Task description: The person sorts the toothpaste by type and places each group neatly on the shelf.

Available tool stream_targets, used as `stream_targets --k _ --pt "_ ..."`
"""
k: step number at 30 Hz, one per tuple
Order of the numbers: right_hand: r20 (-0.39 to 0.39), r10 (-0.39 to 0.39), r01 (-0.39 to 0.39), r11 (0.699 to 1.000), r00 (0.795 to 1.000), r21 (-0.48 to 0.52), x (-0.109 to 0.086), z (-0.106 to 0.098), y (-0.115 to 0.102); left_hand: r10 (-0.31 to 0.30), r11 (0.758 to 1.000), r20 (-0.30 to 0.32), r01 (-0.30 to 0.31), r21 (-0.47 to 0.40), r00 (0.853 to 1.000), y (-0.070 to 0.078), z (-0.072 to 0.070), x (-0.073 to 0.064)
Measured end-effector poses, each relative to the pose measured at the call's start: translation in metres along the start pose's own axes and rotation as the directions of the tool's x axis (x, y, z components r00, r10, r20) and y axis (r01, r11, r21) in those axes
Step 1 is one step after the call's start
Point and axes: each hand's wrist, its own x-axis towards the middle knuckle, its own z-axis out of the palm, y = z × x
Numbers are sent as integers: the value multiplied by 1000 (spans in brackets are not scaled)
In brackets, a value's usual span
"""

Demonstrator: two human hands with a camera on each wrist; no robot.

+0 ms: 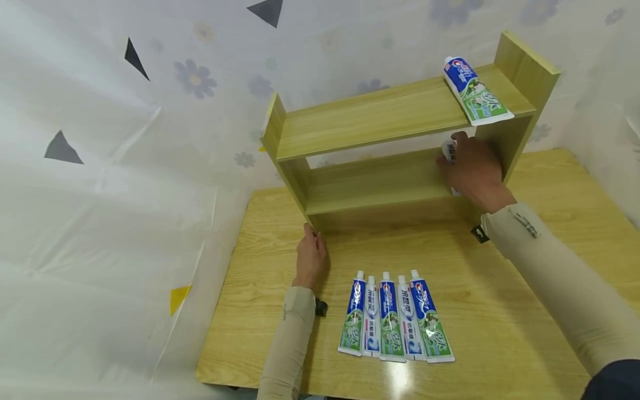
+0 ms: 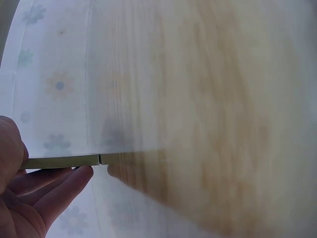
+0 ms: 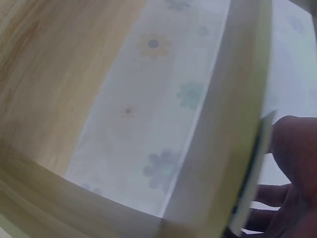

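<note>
My right hand [image 1: 472, 166] holds a white toothpaste tube [image 1: 450, 150] at the right end of the lower board [image 1: 370, 180] of a wooden shelf. In the right wrist view the tube [image 3: 255, 173] appears edge-on between thumb and fingers, against the board's front edge. My left hand [image 1: 310, 256] grips the lower end of the shelf's left side panel [image 1: 287, 172]; in the left wrist view its thumb and fingers lie on either side of the panel edge [image 2: 62, 162]. On the upper board, a blue-and-green toothpaste tube [image 1: 475, 91] lies at the right, its flat end over the front edge.
Several toothpaste tubes lie in a row on the wooden table [image 1: 250, 311] in front of the shelf, blue-and-green ones [image 1: 390, 316] alternating with white ones [image 1: 410, 319]. A flower-patterned sheet [image 1: 210, 122] hangs behind and to the left. The shelf's right side panel [image 1: 530, 83] stands beside my right hand.
</note>
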Motion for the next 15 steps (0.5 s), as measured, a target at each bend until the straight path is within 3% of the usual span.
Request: stream_targets --k 5,9,15 --pt "-115 -57 56 998 992 -12 -22 -2 -1 -31 999 5 31 -16 999 -4 7 2" --pt "-234 -155 148 988 960 -46 -42 -1 -1 -42 998 10 43 -54 999 3 1 2" --pt "-266 -191 183 982 945 -55 -67 2 -1 -48 998 22 49 -36 999 5 0 0"
